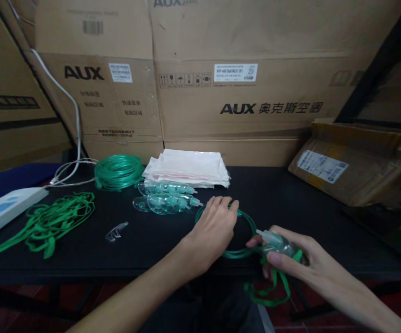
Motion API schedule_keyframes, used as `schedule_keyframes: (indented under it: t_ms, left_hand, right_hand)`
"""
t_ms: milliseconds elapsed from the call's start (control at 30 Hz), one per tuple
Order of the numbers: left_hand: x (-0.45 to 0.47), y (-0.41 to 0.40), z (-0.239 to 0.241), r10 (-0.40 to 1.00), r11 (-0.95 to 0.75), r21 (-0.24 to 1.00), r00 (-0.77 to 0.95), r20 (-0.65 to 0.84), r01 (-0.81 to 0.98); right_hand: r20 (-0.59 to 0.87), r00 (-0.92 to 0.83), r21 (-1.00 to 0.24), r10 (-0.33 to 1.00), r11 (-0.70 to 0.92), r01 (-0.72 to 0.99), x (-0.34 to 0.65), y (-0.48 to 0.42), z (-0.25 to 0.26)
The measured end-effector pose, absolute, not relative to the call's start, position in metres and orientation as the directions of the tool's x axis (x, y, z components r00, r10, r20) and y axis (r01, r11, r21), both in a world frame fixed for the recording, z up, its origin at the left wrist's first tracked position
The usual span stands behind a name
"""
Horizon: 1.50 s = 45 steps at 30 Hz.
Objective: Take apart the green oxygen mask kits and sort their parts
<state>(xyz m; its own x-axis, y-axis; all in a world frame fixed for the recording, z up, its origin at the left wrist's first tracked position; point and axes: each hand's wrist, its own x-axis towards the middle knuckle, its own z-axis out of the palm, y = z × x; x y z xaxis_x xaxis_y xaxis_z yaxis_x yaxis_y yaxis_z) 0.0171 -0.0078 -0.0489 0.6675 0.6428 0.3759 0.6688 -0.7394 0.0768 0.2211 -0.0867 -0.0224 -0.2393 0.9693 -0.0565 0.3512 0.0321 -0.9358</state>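
A clear oxygen mask (282,245) with a pale green connector is held in my right hand (295,252), thumb on top. Its green elastic strap (273,296) hangs below my fingers, past the table's front edge. My left hand (217,226) is closed over the left side of a coil of thin green tubing (251,221), and the palm side is hidden. The right side of this coil passes close to my right fingertips; whether they touch cannot be seen. Several more clear masks (166,202) with green connectors lie stacked just beyond my left hand.
On the black table (145,245) are a larger green tubing coil (119,172), white plastic bags (190,167), a heap of green straps (53,222) and small clear pieces (116,231). A white power strip (11,210) is at left, a taped carton (353,162) at right. Cardboard (256,125) stands behind.
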Motion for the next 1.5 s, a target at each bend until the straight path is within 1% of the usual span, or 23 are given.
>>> schedule_keyframes:
  t_ms: [133, 300, 433, 533, 600, 633, 700, 733, 800, 900, 967, 1033, 1133, 1233, 1367, 1433, 1500]
  left_hand:
    - [0.018, -0.003, -0.058, 0.613, -0.777, 0.104, 0.708, 0.351, 0.621]
    - [-0.002, -0.008, -0.042, 0.514, -0.857, 0.191, 0.817, 0.260, 0.478]
    - [-0.017, -0.006, -0.029, 0.410, -0.899, 0.261, 0.886, 0.217, 0.352]
    - [-0.022, -0.002, -0.027, 0.354, -0.915, 0.286, 0.906, 0.233, 0.284]
    - [-0.025, -0.004, -0.026, 0.367, -0.914, 0.289, 0.883, 0.291, 0.284]
    - [-0.027, -0.009, -0.025, 0.397, -0.904, 0.305, 0.855, 0.334, 0.301]
    - [-0.034, -0.024, -0.022, 0.499, -0.854, 0.382, 0.764, 0.408, 0.354]
    - [-0.039, -0.035, -0.021, 0.562, -0.814, 0.434, 0.712, 0.421, 0.386]
    - [-0.050, -0.057, -0.022, 0.669, -0.728, 0.511, 0.636, 0.384, 0.457]
    - [-0.064, -0.082, -0.033, 0.758, -0.635, 0.522, 0.589, 0.281, 0.569]
    - [-0.068, -0.087, -0.043, 0.765, -0.627, 0.501, 0.593, 0.251, 0.596]
    - [-0.070, -0.086, -0.049, 0.743, -0.653, 0.485, 0.613, 0.267, 0.581]
    - [-0.074, -0.078, -0.049, 0.701, -0.694, 0.492, 0.650, 0.293, 0.526]
    - [-0.083, -0.070, -0.042, 0.671, -0.694, 0.541, 0.699, 0.248, 0.475]
    - [-0.091, -0.066, -0.035, 0.641, -0.669, 0.606, 0.748, 0.175, 0.431]
    - [-0.090, -0.067, -0.034, 0.622, -0.670, 0.617, 0.766, 0.164, 0.413]
    - [-0.088, -0.068, -0.035, 0.596, -0.690, 0.615, 0.781, 0.186, 0.380]
  right_hand:
    - [-0.036, -0.201, -0.912, 0.979, 0.050, 0.407, 0.219, -0.090, -0.027]
    - [-0.053, -0.231, -0.896, 0.971, 0.056, 0.440, 0.211, -0.100, -0.016]
    - [-0.055, -0.315, -0.910, 0.948, 0.082, 0.406, 0.198, -0.102, -0.006]
    - [-0.088, -0.355, -0.927, 0.931, 0.054, 0.371, 0.186, -0.101, -0.007]
    - [-0.095, -0.332, -0.939, 0.938, 0.026, 0.343, 0.181, -0.100, -0.012]
    - [-0.094, -0.315, -0.945, 0.945, 0.014, 0.326, 0.179, -0.101, -0.015]
    - [-0.092, -0.286, -0.956, 0.954, -0.003, 0.295, 0.177, -0.102, -0.021]
    - [-0.095, -0.283, -0.958, 0.954, -0.010, 0.286, 0.176, -0.103, -0.023]
    - [-0.113, -0.284, -0.959, 0.952, -0.030, 0.283, 0.176, -0.104, -0.025]
    - [-0.135, -0.283, -0.966, 0.950, -0.062, 0.252, 0.175, -0.106, -0.024]
    - [-0.134, -0.293, -0.974, 0.947, -0.071, 0.215, 0.175, -0.106, -0.023]
    - [-0.136, -0.316, -0.977, 0.939, -0.075, 0.199, 0.179, -0.105, -0.021]
    - [-0.098, -0.299, -0.964, 0.949, -0.015, 0.267, 0.193, -0.099, -0.017]
    - [-0.039, -0.327, -0.931, 0.944, 0.085, 0.355, 0.206, -0.085, -0.011]
    - [-0.102, -0.476, -0.882, 0.873, 0.142, 0.450, 0.211, -0.067, -0.005]
    - [-0.143, -0.510, -0.854, 0.848, 0.154, 0.497, 0.211, -0.065, -0.004]
    - [-0.162, -0.499, -0.838, 0.851, 0.149, 0.525, 0.212, -0.069, -0.003]
